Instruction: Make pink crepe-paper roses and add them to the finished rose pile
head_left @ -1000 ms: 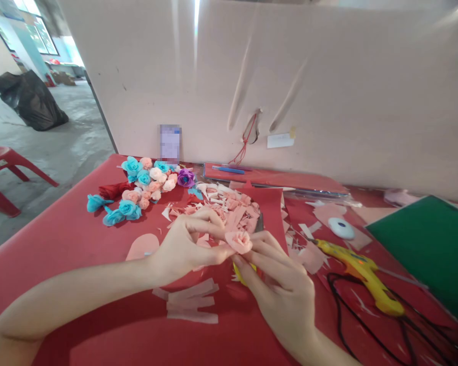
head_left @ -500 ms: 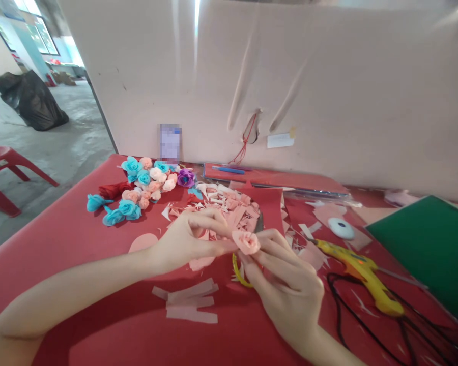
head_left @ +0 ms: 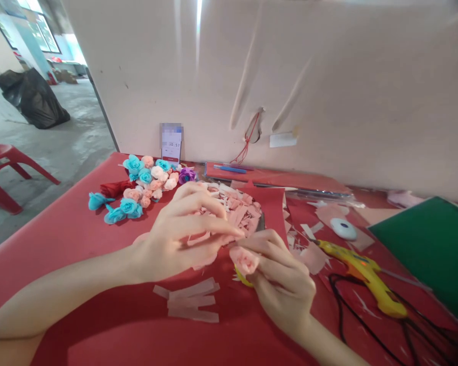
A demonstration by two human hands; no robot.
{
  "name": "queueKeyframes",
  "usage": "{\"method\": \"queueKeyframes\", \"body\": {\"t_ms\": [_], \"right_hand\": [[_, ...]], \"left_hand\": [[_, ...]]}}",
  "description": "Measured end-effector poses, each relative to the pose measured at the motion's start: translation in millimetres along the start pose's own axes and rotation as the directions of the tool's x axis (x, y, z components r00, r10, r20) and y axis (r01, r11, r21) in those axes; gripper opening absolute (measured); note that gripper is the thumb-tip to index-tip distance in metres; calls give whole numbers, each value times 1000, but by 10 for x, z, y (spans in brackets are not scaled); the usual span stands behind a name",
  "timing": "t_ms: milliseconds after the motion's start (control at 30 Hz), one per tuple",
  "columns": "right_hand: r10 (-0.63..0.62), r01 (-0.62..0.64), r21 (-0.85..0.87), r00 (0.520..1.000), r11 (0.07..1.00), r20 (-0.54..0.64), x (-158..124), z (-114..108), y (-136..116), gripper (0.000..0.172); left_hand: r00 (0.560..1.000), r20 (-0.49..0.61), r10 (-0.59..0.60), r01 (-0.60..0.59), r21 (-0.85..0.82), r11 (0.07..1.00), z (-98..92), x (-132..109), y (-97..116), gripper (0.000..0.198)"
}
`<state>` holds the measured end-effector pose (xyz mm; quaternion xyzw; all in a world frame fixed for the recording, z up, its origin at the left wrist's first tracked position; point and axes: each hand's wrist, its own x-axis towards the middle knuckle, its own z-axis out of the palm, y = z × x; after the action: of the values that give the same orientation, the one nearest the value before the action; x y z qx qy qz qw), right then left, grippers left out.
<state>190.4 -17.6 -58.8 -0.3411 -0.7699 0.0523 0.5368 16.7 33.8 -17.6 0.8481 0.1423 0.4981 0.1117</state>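
Note:
My right hand [head_left: 284, 277] is closed around a small pink paper rose [head_left: 245, 260], whose layered petals face toward me. My left hand [head_left: 187, 229] reaches in from the left with its fingers stretched and apart, the fingertips beside the right fingertips just above the rose. Whether they touch the rose's far edge I cannot tell. Under the hands is a yellow ring-shaped handle [head_left: 243, 277], partly covered. Cut pink paper strips [head_left: 193, 301] lie on the red tabletop [head_left: 137, 330] in front of me. A heap of pink paper pieces [head_left: 246, 216] sits behind the hands.
Finished blue, pink, white and purple paper flowers [head_left: 145, 177] cluster at the back left. A phone [head_left: 171, 145] leans on the white wall. Rightward lie a yellow glue gun [head_left: 366, 272] with black cord, a white round device [head_left: 343, 229] and a green board [head_left: 427, 249].
My left fingers have let go of the rose's side and spread, rising slightly. The rose has dropped a little and tilted in my right hand.

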Motion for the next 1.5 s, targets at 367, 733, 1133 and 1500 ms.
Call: {"method": "queueKeyframes", "body": {"t_ms": [367, 733, 1133, 1500], "right_hand": [[-93, 90, -135, 996, 987, -15, 12, -27, -41, 33], [-233, 275, -505, 961, 818, 147, 24, -191, -95, 32], [-368, 410, -665, 905, 624, 213, 53, -241, -139, 19], [-350, 342, -624, 930, 703, 115, -24, -201, -170, 12]], "left_hand": [[983, 136, 122, -148, 203, 968, -109, -7, 159, 14], [974, 119, 192, -220, 307, 926, -87, -4, 174, 7], [967, 165, 194, -246, 415, 876, -172, 11, 279, 8], [975, 71, 212, -221, 442, 869, -123, 45, 332, 13]]}}
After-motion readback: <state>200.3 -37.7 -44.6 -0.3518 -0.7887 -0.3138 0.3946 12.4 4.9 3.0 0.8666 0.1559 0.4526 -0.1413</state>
